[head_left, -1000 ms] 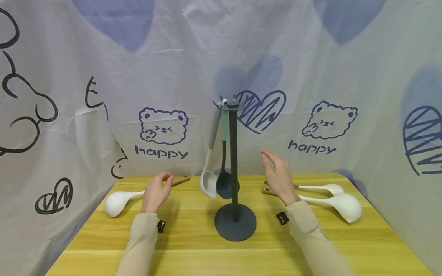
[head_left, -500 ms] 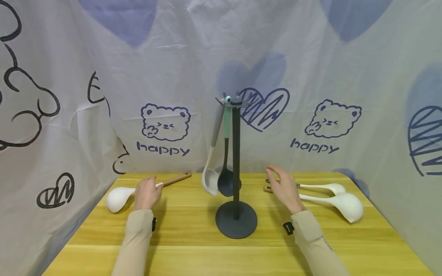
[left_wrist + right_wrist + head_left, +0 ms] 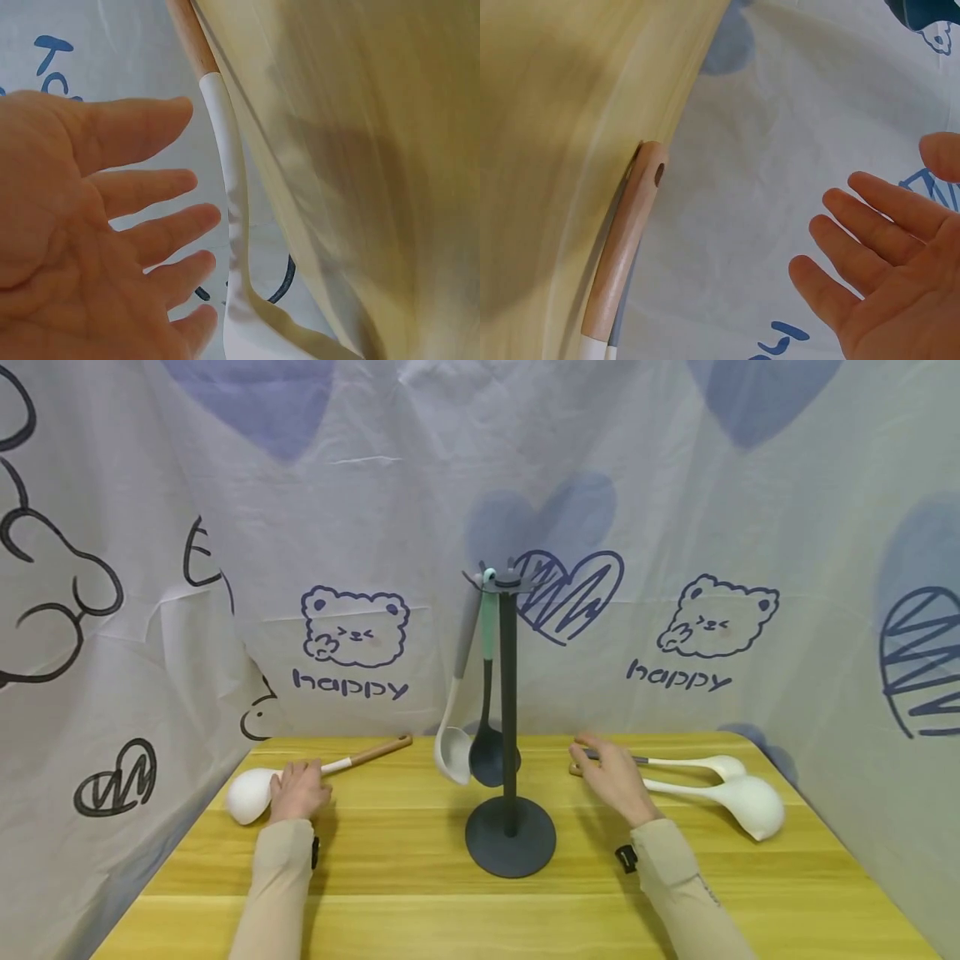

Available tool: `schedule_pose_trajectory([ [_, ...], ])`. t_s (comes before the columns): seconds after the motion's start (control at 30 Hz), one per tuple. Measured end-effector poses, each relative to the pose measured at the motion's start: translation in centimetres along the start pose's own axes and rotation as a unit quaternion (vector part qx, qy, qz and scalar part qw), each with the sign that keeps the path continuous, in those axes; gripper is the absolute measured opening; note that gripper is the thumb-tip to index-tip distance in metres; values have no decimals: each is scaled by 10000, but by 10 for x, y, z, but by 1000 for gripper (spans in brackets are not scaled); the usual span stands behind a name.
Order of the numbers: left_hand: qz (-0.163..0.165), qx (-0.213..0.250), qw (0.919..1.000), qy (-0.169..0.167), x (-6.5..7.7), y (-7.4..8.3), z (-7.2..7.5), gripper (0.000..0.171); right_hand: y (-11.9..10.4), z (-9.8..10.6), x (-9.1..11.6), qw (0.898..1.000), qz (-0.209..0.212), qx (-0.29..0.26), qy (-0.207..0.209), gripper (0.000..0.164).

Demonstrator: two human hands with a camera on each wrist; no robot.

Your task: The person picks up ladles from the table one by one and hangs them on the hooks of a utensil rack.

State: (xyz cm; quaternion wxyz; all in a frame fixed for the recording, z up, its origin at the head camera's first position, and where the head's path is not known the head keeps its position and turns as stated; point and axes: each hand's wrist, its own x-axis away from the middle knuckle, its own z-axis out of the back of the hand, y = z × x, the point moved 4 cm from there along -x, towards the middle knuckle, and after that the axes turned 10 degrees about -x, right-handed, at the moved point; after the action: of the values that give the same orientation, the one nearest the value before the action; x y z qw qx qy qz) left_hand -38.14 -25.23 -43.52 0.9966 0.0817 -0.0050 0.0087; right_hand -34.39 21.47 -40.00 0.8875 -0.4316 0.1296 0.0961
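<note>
Head view: left ladle (image 3: 336,766) slantwise, bowl (image 3: 249,797) near-left, handle (image 3: 382,749) far-right; left grip (image 3: 300,789), right grip (image 3: 617,783) wide, holding nothing.

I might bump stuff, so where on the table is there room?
The table is bare in front of the black stand, between the left sleeve and right sleeve, and between its base and the left hand. It's crowded at back right, with a large ladle and smaller ladle near the right hand, and back left, around a third ladle.
</note>
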Motion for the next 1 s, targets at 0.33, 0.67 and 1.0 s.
schedule_pose_trajectory([
  [0.33, -106, -237, 9996, -123, -1, -1, -7, 53, 12, -9, 2, 9979, -337, 177, -524, 52],
  [0.67, -103, -329, 9994, 62, 4, -2, 0, 44, 10, -7, 0, 9971, -392, 81, -648, 50],
  [1.0, -100, -347, 9980, 524, 3, -5, -3, 20, 10, -6, 2, 9965, -341, -79, -753, 49],
])
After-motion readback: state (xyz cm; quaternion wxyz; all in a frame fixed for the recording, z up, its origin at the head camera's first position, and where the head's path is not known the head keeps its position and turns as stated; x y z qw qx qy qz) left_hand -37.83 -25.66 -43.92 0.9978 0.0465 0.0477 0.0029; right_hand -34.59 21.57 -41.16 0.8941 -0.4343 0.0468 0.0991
